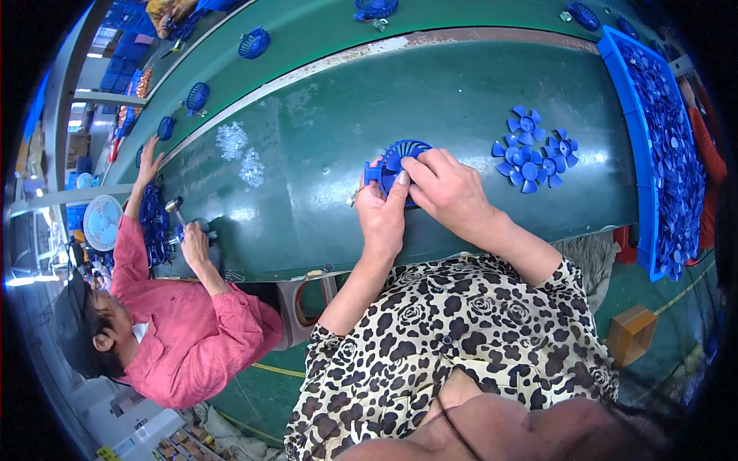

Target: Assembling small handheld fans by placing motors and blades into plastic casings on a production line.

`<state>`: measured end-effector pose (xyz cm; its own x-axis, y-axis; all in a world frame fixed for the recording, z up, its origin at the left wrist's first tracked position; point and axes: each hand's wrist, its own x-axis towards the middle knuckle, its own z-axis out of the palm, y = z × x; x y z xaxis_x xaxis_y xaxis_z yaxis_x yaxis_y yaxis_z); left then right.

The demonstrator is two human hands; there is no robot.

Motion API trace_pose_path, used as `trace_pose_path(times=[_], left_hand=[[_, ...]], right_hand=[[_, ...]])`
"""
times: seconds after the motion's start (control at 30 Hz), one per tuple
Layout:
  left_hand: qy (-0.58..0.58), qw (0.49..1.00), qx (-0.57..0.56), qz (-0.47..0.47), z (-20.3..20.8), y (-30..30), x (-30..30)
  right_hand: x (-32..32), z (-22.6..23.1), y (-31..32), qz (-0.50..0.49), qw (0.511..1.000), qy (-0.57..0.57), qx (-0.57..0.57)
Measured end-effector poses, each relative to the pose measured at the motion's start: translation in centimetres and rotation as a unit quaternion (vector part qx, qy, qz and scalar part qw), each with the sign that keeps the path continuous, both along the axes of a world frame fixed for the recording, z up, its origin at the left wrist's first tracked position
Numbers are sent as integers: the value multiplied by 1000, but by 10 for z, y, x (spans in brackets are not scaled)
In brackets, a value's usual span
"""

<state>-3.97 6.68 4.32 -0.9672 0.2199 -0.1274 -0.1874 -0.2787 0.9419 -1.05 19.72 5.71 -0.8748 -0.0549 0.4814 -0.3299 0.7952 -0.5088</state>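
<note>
My left hand (pixel 382 221) is closed round a small blue fan housing (pixel 413 146) with a ribbed, cage-like rim, held above the green work surface. A blue fan blade (pixel 393 163) shows inside the housing. My right hand (pixel 453 188) reaches over the housing, its thumb and fingers pinched on the blade; the fingers cover part of it. To the right of my hands lies a small group of loose blue fan blades (pixel 529 170).
A blue tray (pixel 644 192) heaped with fan blades stands at the right end of the green bench (pixel 307 184). Small clear pieces (pixel 232 140) lie to the left. Fan housings (pixel 254 43) sit along the far belt. A co-worker in pink (pixel 192 338) holds a hammer (pixel 175 206) at left.
</note>
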Motion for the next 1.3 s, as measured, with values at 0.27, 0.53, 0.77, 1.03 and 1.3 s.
trace_pose_path(times=[0.27,0.53,0.77,1.03,1.3], left_hand=[[-9,1000,-13,-8,-6,-2,-2],[14,1000,3,20,-4,-17,-9],[75,992,-82,-65,-8,-17,-8],[-89,977,-14,-195,-5,10,-62],[237,847,-450,-151,22,-32,-222]], right_hand=[[-2,14,3,16,998,-57,12],[1,11,5,14,998,41,-36],[-11,2,36,89,895,-318,-300],[-70,-2,76,63,831,-407,-373],[-146,-21,214,-147,773,-306,-536]])
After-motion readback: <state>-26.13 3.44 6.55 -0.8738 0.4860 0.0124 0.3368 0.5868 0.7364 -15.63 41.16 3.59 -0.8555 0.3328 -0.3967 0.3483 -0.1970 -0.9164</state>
